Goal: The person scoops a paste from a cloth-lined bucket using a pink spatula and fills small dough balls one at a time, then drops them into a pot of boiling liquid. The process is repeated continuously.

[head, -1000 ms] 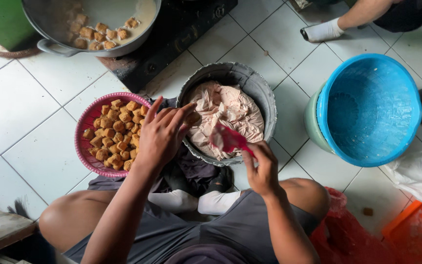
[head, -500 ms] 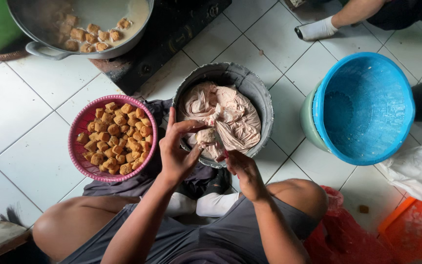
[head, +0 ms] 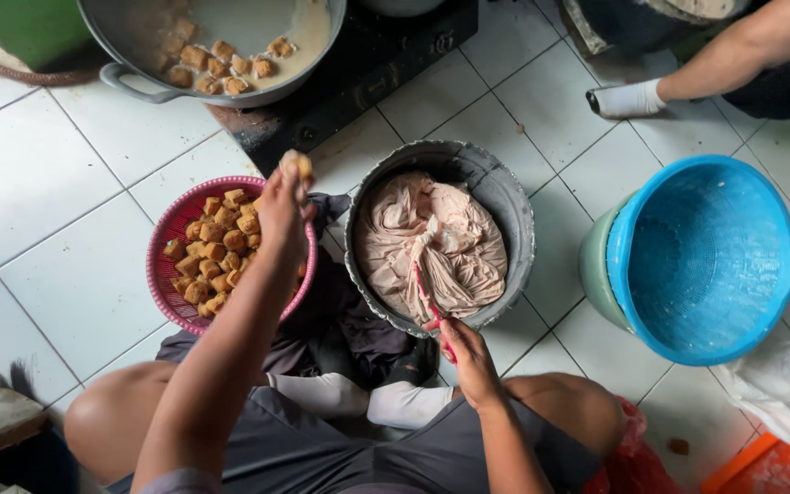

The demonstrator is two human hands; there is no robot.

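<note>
A browned tofu cube (head: 296, 163) sits pinched in the left hand (head: 282, 212) above the pink basket (head: 165, 274) of cubes. The right hand (head: 468, 352) grips a red spatula (head: 432, 306) in the grey bucket's (head: 514, 215) batter (head: 432, 242). A wok (head: 130, 78) lies beyond, a blue tub (head: 701, 256) to the right.

The wok (head: 221, 55) and a co-worker's arm (head: 733, 55) are cut off by the top edge

Blue basin (head: 701, 256) nested in a green one, right of centre; grey wok (head: 212, 46) holding fried cubes in pale liquid — top left, beside a black stove (head: 368, 73); white tiled floor (head: 48, 183) throughout.
</note>
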